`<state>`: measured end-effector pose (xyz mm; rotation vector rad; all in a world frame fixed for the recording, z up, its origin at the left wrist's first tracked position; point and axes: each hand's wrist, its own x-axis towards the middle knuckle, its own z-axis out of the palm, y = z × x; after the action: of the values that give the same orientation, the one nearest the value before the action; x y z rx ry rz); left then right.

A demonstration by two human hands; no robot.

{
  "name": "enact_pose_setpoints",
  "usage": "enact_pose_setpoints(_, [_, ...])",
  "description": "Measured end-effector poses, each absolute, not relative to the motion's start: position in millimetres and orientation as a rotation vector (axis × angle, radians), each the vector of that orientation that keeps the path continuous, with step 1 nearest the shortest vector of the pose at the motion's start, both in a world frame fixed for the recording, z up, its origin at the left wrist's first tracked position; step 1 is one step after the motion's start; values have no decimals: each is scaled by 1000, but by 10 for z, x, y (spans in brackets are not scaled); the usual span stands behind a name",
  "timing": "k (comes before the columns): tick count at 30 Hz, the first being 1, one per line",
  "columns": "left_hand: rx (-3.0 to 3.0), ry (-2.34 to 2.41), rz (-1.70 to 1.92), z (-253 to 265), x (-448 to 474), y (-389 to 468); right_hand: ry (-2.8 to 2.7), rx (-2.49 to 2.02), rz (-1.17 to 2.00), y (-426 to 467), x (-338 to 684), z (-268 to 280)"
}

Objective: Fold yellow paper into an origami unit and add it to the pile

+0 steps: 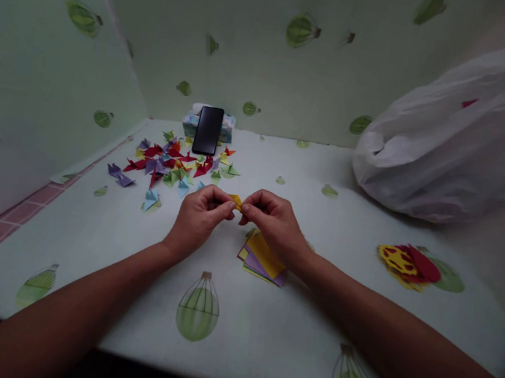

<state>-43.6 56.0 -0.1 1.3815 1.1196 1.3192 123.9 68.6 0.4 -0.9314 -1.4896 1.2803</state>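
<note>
Head view: risk of a crooked crease or a dropped piece, since so little of the small yellow paper [235,200] shows beyond the pinching tips. Pinched at its left end by the left hand [200,216], at its right end by the right hand [273,223], fingertips nearly touching. Held above the table [261,333], just beyond the stack of coloured sheets [262,258]. Farther left, scattered folded paper pieces [172,163] near a dark phone [208,130]; far right, a white plastic bag [455,135].

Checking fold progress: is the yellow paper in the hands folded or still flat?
Folded: the yellow paper shows only as a small piece pinched between left hand and right hand.
</note>
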Motion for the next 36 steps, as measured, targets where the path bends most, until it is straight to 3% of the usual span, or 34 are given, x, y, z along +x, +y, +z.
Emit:
enact_pose_setpoints(10, [1354, 1094, 1353, -1, -432, 568, -1529, -936, 1187, 698, 1215, -24])
enact_pose_setpoints(27, [1357, 1006, 1461, 10, -405, 554, -1417, -872, 1313, 675, 1198, -38])
enact_pose_setpoints(36, [1328, 1007, 1315, -11, -440, 568, -1525, -907, 1221, 687, 1217, -28])
